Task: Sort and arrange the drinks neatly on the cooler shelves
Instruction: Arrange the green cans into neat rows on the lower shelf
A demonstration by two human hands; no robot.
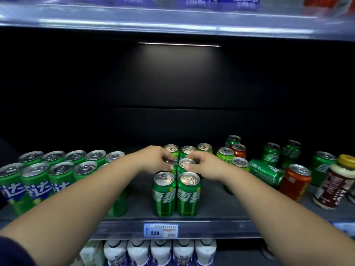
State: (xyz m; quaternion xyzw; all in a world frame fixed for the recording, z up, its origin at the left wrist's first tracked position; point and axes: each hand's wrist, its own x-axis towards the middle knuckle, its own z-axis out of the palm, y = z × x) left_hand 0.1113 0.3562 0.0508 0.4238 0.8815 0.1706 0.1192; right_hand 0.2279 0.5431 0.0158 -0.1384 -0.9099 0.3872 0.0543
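Noted mid-shelf: green Sprite cans [164, 194] upright in two touching files, front to back. Second can of left file [171, 164] pinched at the rim by left hand [159, 160], fingers curled; second can of right file [184, 164] pinched likewise by right hand [203, 166]. Leftward, block of green cans [38, 179] in neat rows. Rightward, toppled green can [266, 172], red can [294, 183], yellow-lidded bottle [334, 185]. Price tag [161, 230] on shelf edge [211, 227].

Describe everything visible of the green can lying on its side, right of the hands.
The tipped green can is glossy metal with white lettering, lying on its side on the grey shelf among upright cans. No hand touches it. Its left end sits by a silver-topped can; its right end nears a red can, contact unclear.
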